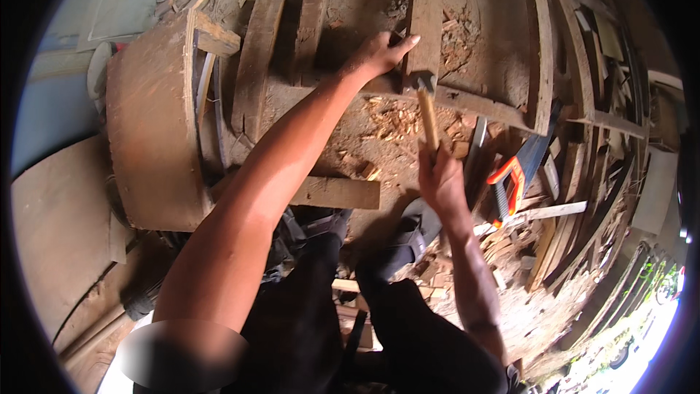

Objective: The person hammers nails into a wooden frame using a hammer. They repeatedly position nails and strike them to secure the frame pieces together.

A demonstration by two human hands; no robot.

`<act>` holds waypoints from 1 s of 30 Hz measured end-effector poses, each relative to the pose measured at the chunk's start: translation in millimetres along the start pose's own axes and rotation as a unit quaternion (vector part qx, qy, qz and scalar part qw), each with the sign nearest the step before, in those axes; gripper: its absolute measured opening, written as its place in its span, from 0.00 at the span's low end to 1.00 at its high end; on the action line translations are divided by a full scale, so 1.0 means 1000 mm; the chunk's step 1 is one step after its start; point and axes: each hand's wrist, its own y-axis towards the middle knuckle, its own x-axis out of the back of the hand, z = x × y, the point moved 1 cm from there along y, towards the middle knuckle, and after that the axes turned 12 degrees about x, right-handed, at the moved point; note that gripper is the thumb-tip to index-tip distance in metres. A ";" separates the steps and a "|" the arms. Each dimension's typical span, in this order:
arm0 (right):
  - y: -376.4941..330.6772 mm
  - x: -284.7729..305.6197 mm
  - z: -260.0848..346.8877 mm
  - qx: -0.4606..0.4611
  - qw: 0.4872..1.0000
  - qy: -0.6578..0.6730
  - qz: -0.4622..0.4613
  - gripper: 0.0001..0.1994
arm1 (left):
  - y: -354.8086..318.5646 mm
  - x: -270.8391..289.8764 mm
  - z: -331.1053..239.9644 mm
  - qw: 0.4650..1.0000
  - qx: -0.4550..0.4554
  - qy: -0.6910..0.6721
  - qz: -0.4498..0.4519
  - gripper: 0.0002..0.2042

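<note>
My right hand (442, 184) is wrapped round the wooden handle of a hammer (428, 118). The hammer's dark head lies over the near end of an upright-running wooden beam (424, 18); whether it touches the wood I cannot tell. Farther up, my left hand (384, 55) grips that beam's left edge, thumb laid over the top and fingers mostly hidden behind it. A long wooden crosspiece (481, 104) passes by the beam's near end.
Right of my right hand lies a handsaw (512, 184) with an orange and black handle. Wood chips (397, 120) litter the ground. A curved plywood sheet (149, 124) stands at left, a short board (339, 192) near my feet, and scrap wood (576, 208) at right.
</note>
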 end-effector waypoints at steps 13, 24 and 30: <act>-0.103 -0.037 0.037 -0.215 0.948 0.233 -0.028 0.25 | -0.203 0.009 0.045 0.897 -0.159 -0.398 -0.110 0.10; -0.160 -0.024 0.093 -0.009 0.922 0.296 0.249 0.15 | -0.417 0.023 0.264 0.958 0.019 0.068 -0.279 0.06; -0.166 -0.033 0.103 0.039 0.921 0.249 0.298 0.14 | -0.401 -0.001 0.278 0.950 0.012 0.122 -0.287 0.09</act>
